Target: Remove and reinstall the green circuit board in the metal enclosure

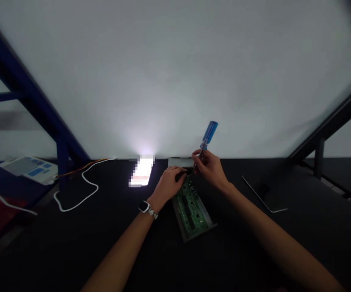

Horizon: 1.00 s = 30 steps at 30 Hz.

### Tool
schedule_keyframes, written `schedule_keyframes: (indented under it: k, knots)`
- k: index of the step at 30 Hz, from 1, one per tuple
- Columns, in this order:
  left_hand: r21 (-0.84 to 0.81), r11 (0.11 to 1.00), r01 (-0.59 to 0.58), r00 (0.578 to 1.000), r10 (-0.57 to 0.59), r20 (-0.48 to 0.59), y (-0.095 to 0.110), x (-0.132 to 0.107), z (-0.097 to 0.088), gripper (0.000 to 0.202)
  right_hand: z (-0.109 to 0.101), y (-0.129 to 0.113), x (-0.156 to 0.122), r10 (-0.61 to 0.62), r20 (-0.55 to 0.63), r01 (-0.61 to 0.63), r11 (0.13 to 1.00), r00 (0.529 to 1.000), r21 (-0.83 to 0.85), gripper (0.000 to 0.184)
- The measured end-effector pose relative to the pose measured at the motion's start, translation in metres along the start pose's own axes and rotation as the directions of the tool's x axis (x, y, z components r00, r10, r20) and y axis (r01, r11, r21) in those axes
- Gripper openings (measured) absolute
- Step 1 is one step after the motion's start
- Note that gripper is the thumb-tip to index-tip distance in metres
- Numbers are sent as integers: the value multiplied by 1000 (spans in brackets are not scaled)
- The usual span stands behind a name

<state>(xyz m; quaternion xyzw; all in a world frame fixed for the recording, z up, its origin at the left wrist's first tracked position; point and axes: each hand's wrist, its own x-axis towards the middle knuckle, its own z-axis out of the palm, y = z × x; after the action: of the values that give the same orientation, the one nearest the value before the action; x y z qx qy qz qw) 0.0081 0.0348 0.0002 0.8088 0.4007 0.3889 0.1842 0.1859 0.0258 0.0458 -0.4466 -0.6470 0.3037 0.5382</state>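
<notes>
A green circuit board in a shallow grey metal tray (193, 209) lies on the black table in front of me. My left hand (170, 183), with a watch at the wrist, rests curled on the board's far left end and holds it down. My right hand (209, 167) pinches the shaft of a screwdriver with a clear blue handle (208, 133). The handle points up and to the right, and the tip goes down to the board's far end between my two hands.
A grey box (180, 162) sits just behind the board against the white wall. A bright pixelated patch (142, 171) glows to the left. A white cable (81, 190) loops at the left. A thin metal rod (262, 196) lies at the right. Dark frame struts rise on both sides.
</notes>
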Motion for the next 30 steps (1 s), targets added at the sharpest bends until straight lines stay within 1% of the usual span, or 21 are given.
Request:
schedule_keyframes:
  k: [2,5,9,12,21,27,28,30]
  knots:
    - [-94,996,-5,1000,5,-4,4,1,2,26,6,-2,9,-49,35,50,998,998,-48,27]
    - [-178,983,41,999,-44,-15,5,1,6,25,11,-2,14,-99,75,106,988,992,-110,24]
    - [-144,985,92,994,-99,-41,3,1,11,19,9,3,12,-145,112,163,972,983,-170,23]
    - [-119,989,91,994,-98,-51,2,0,12,19,8,4,11,-158,123,180,965,980,-192,21]
    - [-54,990,127,991,-129,-41,-2,0,15,19,8,7,11,-158,148,184,966,976,-183,22]
    - [22,993,114,993,-113,-39,1,-2,14,18,4,7,10,-99,211,131,981,973,-143,26]
    - [34,994,105,994,-104,-34,3,-2,14,18,3,7,10,-87,207,116,984,974,-133,26]
    - [55,994,93,995,-91,-26,6,-2,13,16,2,5,8,-66,163,84,991,984,-102,25]
